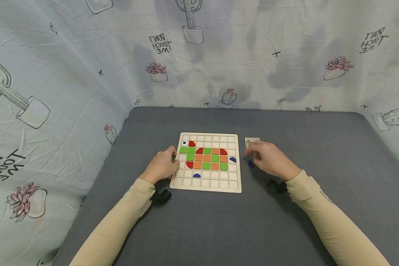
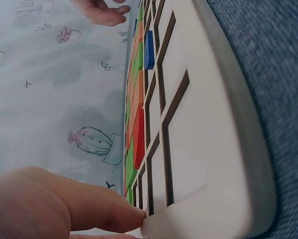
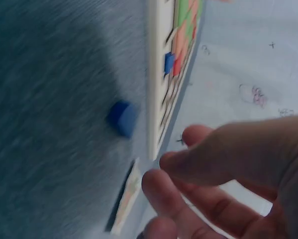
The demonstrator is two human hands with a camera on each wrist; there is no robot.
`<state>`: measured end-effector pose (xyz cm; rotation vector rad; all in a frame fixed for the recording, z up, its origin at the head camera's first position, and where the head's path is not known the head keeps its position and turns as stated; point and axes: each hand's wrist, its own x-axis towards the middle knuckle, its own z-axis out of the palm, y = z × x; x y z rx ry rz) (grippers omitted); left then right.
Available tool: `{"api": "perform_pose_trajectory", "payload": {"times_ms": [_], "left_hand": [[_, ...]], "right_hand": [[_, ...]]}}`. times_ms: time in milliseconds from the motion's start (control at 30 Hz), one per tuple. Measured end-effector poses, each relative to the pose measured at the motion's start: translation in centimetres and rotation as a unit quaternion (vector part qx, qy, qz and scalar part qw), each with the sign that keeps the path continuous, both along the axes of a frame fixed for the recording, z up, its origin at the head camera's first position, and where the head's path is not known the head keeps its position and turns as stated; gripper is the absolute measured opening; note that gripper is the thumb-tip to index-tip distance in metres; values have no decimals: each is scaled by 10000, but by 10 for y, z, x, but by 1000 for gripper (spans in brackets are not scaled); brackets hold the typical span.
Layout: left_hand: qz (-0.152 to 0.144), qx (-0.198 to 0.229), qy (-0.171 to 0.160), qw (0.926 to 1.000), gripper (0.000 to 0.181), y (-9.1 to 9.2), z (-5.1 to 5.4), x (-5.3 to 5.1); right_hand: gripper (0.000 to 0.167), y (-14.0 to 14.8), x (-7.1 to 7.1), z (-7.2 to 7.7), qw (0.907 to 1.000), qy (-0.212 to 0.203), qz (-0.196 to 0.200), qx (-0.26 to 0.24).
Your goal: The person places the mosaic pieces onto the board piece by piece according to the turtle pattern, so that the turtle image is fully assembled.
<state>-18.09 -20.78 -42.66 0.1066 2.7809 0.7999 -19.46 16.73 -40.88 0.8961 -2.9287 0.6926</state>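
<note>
A square wooden grid board lies on the grey table, with green, orange and red tiles set in a fish-like pattern and a white eye tile. Two blue half-round tiles sit apart in lower cells. At the board's left edge, my left hand holds the rim with thumb and fingers. My right hand hovers right of the board, fingers loosely bent, with nothing visible between thumb and forefinger. Just below its fingertips lies a loose blue tile. A small pattern card is partly behind that hand.
Grey cloth covers the table. Behind and at the left hangs a white curtain printed with cacti and lettering. Dark straps sit at both wrists.
</note>
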Motion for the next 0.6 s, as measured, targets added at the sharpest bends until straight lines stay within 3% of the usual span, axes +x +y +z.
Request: {"api": "perform_pose_trajectory", "payload": {"times_ms": [300,600], "left_hand": [[35,18,22,10000,26,0,0,1],[21,-27,16,10000,26,1,0,0]], "right_hand": [[28,5,-1,-11,9990,-17,360,253],[24,0,1,-14,9981,2,611,65]]}}
